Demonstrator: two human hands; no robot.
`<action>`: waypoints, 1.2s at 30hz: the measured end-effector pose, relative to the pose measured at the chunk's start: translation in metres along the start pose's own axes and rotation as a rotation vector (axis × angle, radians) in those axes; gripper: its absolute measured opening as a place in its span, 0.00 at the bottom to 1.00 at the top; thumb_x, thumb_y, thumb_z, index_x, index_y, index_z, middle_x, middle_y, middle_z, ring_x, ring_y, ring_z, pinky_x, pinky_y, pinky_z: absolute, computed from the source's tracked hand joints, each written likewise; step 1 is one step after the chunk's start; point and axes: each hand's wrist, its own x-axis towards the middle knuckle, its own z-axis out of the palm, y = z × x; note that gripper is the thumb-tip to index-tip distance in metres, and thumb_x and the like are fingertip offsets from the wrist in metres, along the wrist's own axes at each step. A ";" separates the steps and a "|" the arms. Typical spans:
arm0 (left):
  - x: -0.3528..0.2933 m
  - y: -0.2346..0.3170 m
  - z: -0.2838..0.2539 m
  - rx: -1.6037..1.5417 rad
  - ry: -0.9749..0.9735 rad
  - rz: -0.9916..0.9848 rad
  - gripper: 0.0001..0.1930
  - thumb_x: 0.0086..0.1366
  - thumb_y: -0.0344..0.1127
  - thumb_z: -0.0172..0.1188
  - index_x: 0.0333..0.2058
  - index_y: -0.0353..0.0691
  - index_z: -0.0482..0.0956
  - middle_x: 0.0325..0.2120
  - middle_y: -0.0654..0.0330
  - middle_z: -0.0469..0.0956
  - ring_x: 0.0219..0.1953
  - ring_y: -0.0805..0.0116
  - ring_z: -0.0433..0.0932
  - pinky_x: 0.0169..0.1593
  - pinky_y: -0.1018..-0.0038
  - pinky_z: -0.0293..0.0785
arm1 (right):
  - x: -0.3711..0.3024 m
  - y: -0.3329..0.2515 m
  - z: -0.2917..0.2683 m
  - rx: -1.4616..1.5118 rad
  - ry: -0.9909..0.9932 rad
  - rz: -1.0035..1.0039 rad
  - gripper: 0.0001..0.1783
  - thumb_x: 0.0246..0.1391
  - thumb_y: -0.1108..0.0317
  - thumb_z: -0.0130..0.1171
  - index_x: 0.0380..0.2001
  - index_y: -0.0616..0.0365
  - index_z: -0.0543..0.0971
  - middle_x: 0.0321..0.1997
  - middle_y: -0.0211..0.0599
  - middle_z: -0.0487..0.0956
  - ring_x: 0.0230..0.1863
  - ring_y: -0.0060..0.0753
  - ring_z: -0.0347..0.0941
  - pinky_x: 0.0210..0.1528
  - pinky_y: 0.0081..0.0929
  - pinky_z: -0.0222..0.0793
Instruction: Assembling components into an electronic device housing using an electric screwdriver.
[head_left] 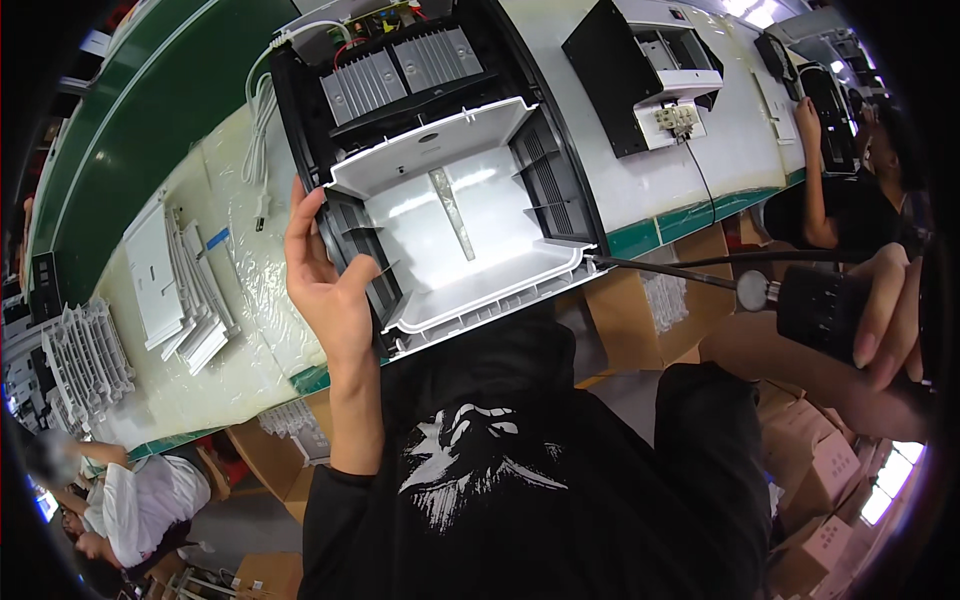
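A black appliance housing (545, 90) with a white inner tray (430, 155) lies on the bench in front of me. My left hand (335, 300) grips its left side wall, thumb over the edge and fingers along the outside. At the right, my right hand (890, 310) is closed around a black power screwdriver (815, 305). Its long thin bit points left, and the tip meets the housing's near right corner. Any screw there is too small to make out. Finned metal heat sinks (405, 72) sit in the housing's far part, and a clear strip lies inside the tray.
A white power cord (262, 130) hangs at the housing's left. White panels (165, 275) and stacked white plastic parts (88, 355) lie farther left. Another black-and-white unit (645, 75) stands to the right. Cardboard boxes (630, 325) stand below the bench edge. People work at both sides.
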 end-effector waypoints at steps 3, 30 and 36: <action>0.000 0.000 0.004 -0.007 -0.002 -0.018 0.35 0.36 0.13 0.47 0.50 0.31 0.68 0.64 0.48 0.54 0.65 0.58 0.56 0.64 0.70 0.55 | -0.006 0.016 0.003 -0.001 -0.019 0.060 0.34 0.54 0.42 0.46 0.54 0.56 0.58 0.26 0.44 0.68 0.20 0.39 0.69 0.19 0.32 0.70; 0.000 0.003 -0.003 0.121 0.013 -0.047 0.34 0.35 0.14 0.46 0.50 0.30 0.67 0.64 0.48 0.54 0.64 0.60 0.57 0.62 0.73 0.58 | -0.048 0.085 0.028 -0.156 0.156 0.371 0.25 0.47 0.50 0.58 0.36 0.58 0.63 0.21 0.42 0.72 0.19 0.34 0.71 0.24 0.27 0.70; -0.003 0.001 -0.004 0.096 0.028 -0.057 0.34 0.35 0.14 0.46 0.49 0.31 0.68 0.64 0.49 0.54 0.63 0.60 0.59 0.60 0.74 0.61 | -0.059 0.103 0.042 -0.151 0.304 0.119 0.45 0.42 0.32 0.56 0.50 0.58 0.58 0.22 0.42 0.71 0.16 0.34 0.69 0.18 0.26 0.67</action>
